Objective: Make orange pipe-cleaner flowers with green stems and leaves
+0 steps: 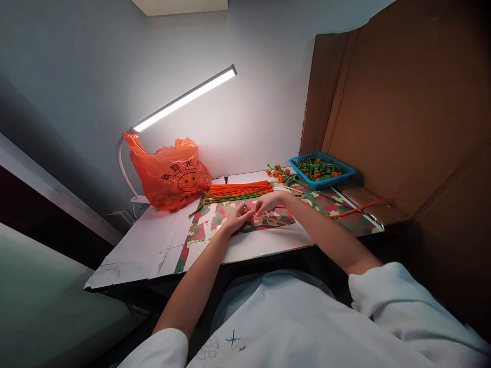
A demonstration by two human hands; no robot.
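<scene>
My left hand [237, 217] and my right hand [267, 203] meet over the patterned mat [215, 217] at the middle of the table. Both have their fingers curled and pinched together on a small piece between them, too small to name. A thin orange pipe cleaner runs out from under my right hand toward the right. Just behind the hands lies a bundle of orange and green pipe cleaners [240, 190].
An orange plastic bag [169, 174] stands at the back left under a lit desk lamp [184, 98]. A blue basket [321, 170] of small green and red pieces sits back right, finished orange flower stems [282, 174] beside it. Brown cardboard [402, 112] walls the right side.
</scene>
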